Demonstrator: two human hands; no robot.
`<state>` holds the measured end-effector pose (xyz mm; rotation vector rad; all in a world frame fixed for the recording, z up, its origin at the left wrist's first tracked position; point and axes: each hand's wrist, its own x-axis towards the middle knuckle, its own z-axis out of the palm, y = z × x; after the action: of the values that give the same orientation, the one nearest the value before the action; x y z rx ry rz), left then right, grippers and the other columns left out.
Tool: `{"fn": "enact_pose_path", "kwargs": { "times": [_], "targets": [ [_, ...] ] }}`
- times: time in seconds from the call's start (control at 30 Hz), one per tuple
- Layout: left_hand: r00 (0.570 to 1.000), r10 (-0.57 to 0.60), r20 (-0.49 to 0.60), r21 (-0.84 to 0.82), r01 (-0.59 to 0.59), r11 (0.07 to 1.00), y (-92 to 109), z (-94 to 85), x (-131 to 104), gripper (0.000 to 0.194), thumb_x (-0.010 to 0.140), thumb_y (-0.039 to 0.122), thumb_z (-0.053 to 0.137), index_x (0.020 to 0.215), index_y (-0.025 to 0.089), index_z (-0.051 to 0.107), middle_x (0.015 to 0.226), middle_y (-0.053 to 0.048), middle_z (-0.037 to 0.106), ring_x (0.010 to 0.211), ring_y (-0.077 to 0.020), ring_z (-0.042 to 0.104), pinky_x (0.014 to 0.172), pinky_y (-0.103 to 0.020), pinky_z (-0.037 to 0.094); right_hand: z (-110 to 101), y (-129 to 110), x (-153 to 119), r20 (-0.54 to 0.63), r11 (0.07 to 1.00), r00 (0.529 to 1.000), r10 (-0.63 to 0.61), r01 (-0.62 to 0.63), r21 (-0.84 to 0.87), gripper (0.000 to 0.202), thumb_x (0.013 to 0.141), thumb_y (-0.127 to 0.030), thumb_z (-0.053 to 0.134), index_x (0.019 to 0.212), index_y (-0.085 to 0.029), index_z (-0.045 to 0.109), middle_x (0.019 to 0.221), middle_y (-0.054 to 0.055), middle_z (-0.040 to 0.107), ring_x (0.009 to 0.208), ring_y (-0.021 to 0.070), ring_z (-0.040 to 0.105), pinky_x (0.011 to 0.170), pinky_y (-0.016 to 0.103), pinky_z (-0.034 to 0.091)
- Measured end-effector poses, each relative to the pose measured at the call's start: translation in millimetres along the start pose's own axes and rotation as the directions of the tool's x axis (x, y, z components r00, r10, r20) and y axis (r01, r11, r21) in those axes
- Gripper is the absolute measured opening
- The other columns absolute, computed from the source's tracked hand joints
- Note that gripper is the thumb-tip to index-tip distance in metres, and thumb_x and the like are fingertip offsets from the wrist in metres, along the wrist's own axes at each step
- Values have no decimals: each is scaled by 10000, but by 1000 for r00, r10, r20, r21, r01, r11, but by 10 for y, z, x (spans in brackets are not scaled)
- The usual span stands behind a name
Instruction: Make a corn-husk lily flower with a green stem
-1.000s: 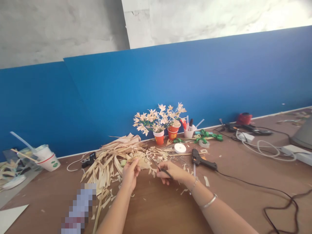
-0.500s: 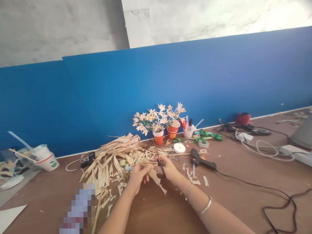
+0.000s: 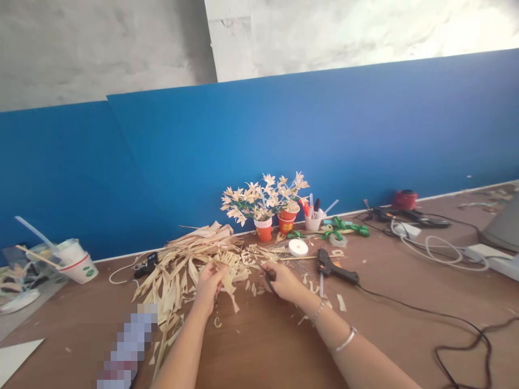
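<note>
- From the head camera: has the husk heap beside the left hand, likely for easy reach.
- Holds a pale husk strip apart from the scissors, perhaps to leave its edge free.
- Pinches the strip, thumb against fingers.
- Curls the right hand round the scissors' handles; cannot tell blade opening.

Reading twelve o'clock at its far edge, the brown tabletop carries a spread heap of pale dried husks toward eleven, with loose clippings scattered nearer the middle. Orange-red paper cups stand at twelve. A white roll lies at one, a black glue gun at two. A red-rimmed white cup stands at ten; a white sheet lies toward eight.
</note>
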<state>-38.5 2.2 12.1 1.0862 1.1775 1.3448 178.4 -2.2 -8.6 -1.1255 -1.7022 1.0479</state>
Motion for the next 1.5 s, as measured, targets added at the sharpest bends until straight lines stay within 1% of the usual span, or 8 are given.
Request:
{"fn": "enact_pose_path", "kwargs": {
  "times": [0.23,0.37,0.53,0.67,0.8,1.03,1.23,1.5],
  "targets": [
    [949,201,-245,571,-26,821,-125,-84,90,303,666,234,584,962,172,582,839,-40,631,734,-210,610,665,-311,456,4,39,2,-117,982,992,-50,28,-185,188,640,-155,500,812,-166,574,633,-28,561,578,119,480,560,215,366],
    [821,511,-254,812,-106,574,-139,-101,53,401,723,197,545,1122,182,509,1085,-110,563,973,-262,553,777,-377,448,3,22,10,-189,995,981,-38,19,-102,180,653,-179,492,816,-168,568,620,-27,556,566,126,494,555,222,373],
    [665,741,-97,902,-255,348,-101,-79,2,174,804,296,523,722,186,630,981,-113,597,968,-275,526,867,-426,398,3,-25,-11,-230,996,972,-41,20,-90,154,683,-227,502,813,-171,563,658,-11,592,585,135,517,577,233,390],
    [671,741,26,913,-318,256,-72,0,-51,289,830,314,510,588,204,626,870,-82,628,902,-257,530,835,-405,398,7,-50,-22,-264,994,964,16,-42,-96,297,698,-282,552,978,-184,532,579,-41,575,504,129,489,513,223,363],
    [705,696,138,904,-376,201,-89,91,-100,121,755,226,587,836,193,670,947,-92,621,964,-279,505,849,-414,404,9,-72,-27,-305,994,952,30,-62,-96,315,710,-311,579,992,-195,499,501,-77,522,437,112,431,470,212,325],
    [774,548,317,733,-566,376,-113,234,-163,217,808,301,544,663,212,678,852,-68,650,897,-240,564,829,-393,439,17,-149,-60,-203,990,979,-26,-3,-141,179,740,-350,581,749,-172,567,522,-28,546,483,126,486,481,222,348],
    [833,356,423,462,-536,706,-121,401,-310,291,818,335,532,1032,184,660,1020,-99,671,989,-238,590,890,-356,444,122,-254,-145,-22,951,994,-110,99,-292,469,672,-96,525,1126,-172,435,652,-19,632,588,161,575,579,235,396],
    [857,296,421,452,-481,751,-170,420,-313,295,877,290,395,928,166,658,895,-89,691,851,-218,624,791,-321,459,207,-232,-182,133,971,986,-99,125,-202,558,658,-79,550,1190,-185,417,785,10,658,655,149,598,597,227,427]
  ]
}}
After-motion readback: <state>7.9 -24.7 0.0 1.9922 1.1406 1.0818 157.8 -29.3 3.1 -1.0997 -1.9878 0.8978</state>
